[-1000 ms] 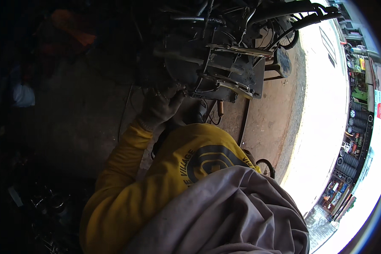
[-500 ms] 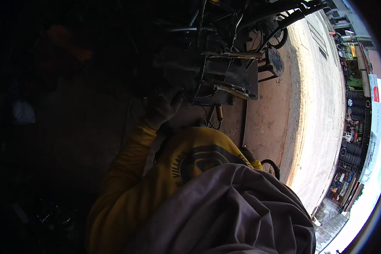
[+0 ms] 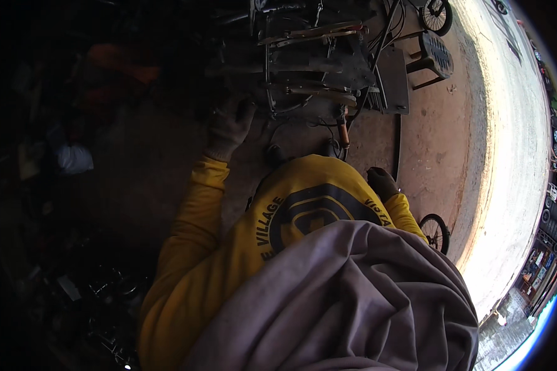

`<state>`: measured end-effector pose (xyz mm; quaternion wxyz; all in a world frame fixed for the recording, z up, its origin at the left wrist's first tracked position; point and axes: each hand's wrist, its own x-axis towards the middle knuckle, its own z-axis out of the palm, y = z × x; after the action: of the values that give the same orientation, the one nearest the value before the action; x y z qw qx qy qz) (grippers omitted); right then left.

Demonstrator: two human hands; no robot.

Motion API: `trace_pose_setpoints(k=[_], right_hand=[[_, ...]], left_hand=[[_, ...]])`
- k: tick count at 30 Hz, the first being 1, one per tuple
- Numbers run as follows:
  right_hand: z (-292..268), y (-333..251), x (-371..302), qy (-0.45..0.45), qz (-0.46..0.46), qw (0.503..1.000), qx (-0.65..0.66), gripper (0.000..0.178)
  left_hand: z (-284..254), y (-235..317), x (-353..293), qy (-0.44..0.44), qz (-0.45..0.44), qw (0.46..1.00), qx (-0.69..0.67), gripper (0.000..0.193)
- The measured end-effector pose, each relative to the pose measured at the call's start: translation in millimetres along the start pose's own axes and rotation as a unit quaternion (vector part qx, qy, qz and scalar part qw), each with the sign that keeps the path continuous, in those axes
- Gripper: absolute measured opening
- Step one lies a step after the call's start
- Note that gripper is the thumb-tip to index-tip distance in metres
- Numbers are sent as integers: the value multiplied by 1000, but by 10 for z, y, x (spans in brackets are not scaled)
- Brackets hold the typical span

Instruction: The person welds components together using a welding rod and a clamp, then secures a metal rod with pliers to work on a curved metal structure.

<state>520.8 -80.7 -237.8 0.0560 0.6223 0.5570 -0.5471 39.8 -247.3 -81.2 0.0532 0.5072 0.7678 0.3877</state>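
Note:
My left hand point(image 3: 229, 123), in a pale dirty work glove, reaches up to the left edge of a dark metal frame point(image 3: 315, 68) with bars, clamps and cables. Its fingers rest against the metalwork; a grip on any part is too dark to make out. My right hand point(image 3: 382, 182), in a dark glove, sits low beside my yellow shirt point(image 3: 303, 210), fingers curled, apart from the frame. Nothing shows in it. Grey cloth point(image 3: 340, 297) covers the lower middle of the view.
A rod with a brown handle point(image 3: 343, 133) hangs below the frame. A dark stool point(image 3: 430, 55) and small wheels point(image 3: 436, 12) stand at the back right on the reddish dirt floor point(image 3: 439, 142). Another wheel point(image 3: 436, 232) lies by my right side. Dim clutter fills the left.
The view has swung, so the metal frame sits further right and the bright ground is narrower. My right hand has come into view. My left hand stays at the frame's edge.

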Motion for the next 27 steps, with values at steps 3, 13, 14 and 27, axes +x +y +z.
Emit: trace_pose_setpoints(k=[3,13,14,27], right_hand=[[-163,282,192,-36,24,999,19,46],[-661,1001,759,-140,137,967,162,42],[-786,1247,969,-198,104,963,154,43],[-724,112,1506,-145,26,982,117,43]], left_hand=[[18,70,-10,26,60,993,96,18],[9,829,-311,86,-142,979,116,15],[73,858,-292,85,-113,984,108,14],[570,920,-1227,-170,-328,927,69,26]])
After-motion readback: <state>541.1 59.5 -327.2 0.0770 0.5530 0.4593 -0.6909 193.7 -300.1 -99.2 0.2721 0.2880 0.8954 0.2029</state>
